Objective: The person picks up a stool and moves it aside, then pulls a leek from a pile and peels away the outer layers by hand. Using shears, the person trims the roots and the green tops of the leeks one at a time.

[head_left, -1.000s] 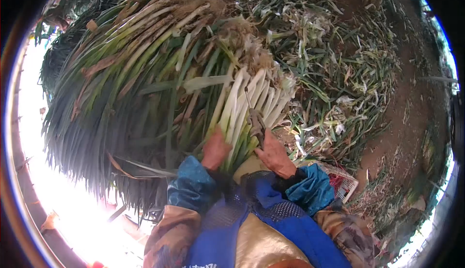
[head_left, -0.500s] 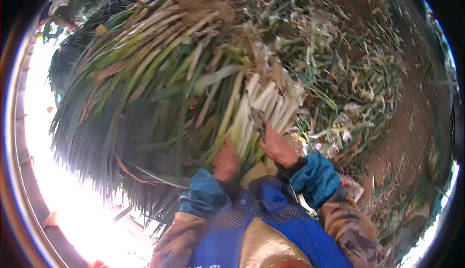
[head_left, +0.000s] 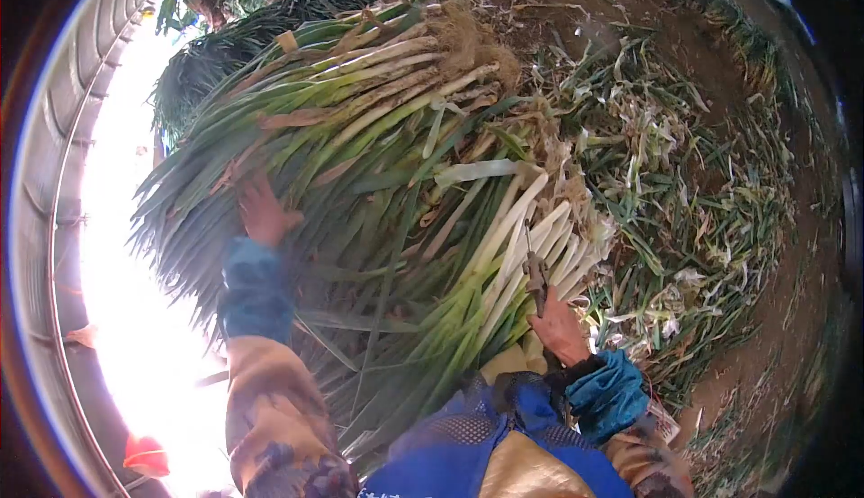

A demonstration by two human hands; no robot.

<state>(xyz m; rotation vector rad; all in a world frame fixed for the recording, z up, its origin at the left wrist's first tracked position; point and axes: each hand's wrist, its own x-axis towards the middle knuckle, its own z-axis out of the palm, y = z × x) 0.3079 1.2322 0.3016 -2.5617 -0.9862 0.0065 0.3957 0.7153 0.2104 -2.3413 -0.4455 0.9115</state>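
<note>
My left hand point(head_left: 264, 212) is over the leaves of the large pile of green onions point(head_left: 396, 57) at the left, its thumb apart and its fingers stretched out, somewhat blurred. Around a dark metal tool with a thin pointed tip point(head_left: 536, 278) my right hand point(head_left: 560, 329) is closed. The tool's exact kind is hard to make out. It lies over a cleaned bunch of green onions point(head_left: 504, 264), whose white ends point up and right and whose green leaves run down toward my lap. Some roots and dry skins hang by the white ends.
Trimmed leaves and peelings point(head_left: 666, 174) cover the ground on the right, with bare soil point(head_left: 729, 327) beyond. Another heap of green onions point(head_left: 297, 3) lies at the upper left. A reddish object point(head_left: 146, 455) is at the lower left, near a ribbed wall point(head_left: 54, 147).
My left hand has left the cleaned bunch and reached left and up onto the pile's leaves. My right hand still holds the tool over the bunch. The camera view has shifted.
</note>
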